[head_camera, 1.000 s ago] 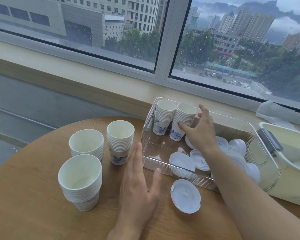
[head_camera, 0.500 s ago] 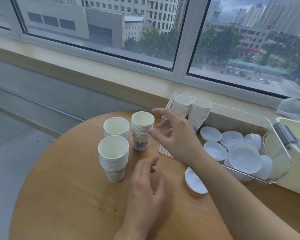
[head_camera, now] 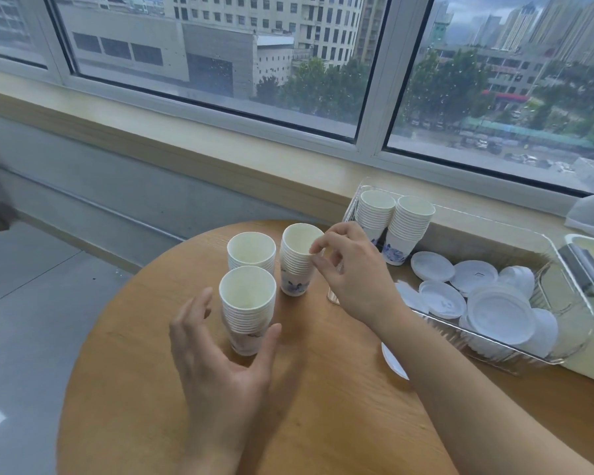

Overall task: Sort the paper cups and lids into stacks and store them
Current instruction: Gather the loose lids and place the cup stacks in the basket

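Note:
Three stacks of white paper cups stand on the round wooden table point(head_camera: 158, 389): a near stack point(head_camera: 247, 303), a back-left stack point(head_camera: 251, 250) and a right stack point(head_camera: 295, 265) with a blue print. My right hand point(head_camera: 354, 272) pinches the right stack at its rim with curled index finger and thumb. My left hand point(head_camera: 220, 354) is spread around the near stack, thumb to its right and fingers to its left, not closed on it. Two more cup stacks point(head_camera: 393, 224) stand in the far-left corner of a clear bin point(head_camera: 515, 358). Several white lids point(head_camera: 498, 310) lie loose in it.
One white lid point(head_camera: 393, 363) lies on the table in front of the bin, partly hidden by my right forearm. A cream container with a grey handle point(head_camera: 583, 265) sits right of the bin. The window sill point(head_camera: 186, 142) runs behind the table.
My right hand left the cup stacks in the bin and came to the rim of the right stack on the table. My left hand moved forward around the near stack. The camera turned left.

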A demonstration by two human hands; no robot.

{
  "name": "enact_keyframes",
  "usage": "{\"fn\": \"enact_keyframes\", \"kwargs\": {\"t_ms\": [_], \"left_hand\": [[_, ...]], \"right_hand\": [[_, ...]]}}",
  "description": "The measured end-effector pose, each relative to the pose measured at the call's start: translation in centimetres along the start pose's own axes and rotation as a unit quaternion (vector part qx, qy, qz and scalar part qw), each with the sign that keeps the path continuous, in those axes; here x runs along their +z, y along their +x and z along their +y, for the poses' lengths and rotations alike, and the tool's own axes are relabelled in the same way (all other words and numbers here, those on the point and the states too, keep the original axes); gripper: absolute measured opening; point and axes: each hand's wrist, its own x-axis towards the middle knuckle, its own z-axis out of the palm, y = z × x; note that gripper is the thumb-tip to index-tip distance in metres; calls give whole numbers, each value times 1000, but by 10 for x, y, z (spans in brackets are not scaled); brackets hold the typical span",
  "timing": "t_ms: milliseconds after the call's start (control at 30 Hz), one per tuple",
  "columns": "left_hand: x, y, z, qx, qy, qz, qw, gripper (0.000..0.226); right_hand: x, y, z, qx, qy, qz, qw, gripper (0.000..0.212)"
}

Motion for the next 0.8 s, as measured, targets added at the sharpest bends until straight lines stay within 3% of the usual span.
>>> {"fn": "enact_keyframes", "kwargs": {"t_ms": [100, 233, 533, 800], "left_hand": [[5, 1, -3, -84, -47, -48, 994, 99], [11, 0, -7, -145, -72, -85, 983, 92], [9, 0, 2, -129, -60, -105, 984, 78], [6, -3, 3, -115, -73, -126, 983, 75]], "right_hand": [[-3, 0, 0, -10, -12, -11, 1000, 2], [-15, -8, -1, -23, -6, -24, 999, 2], [-39, -37, -1, -24, 7, -86, 996, 5], [-44, -57, -2, -9, 103, -101, 990, 13]]}}
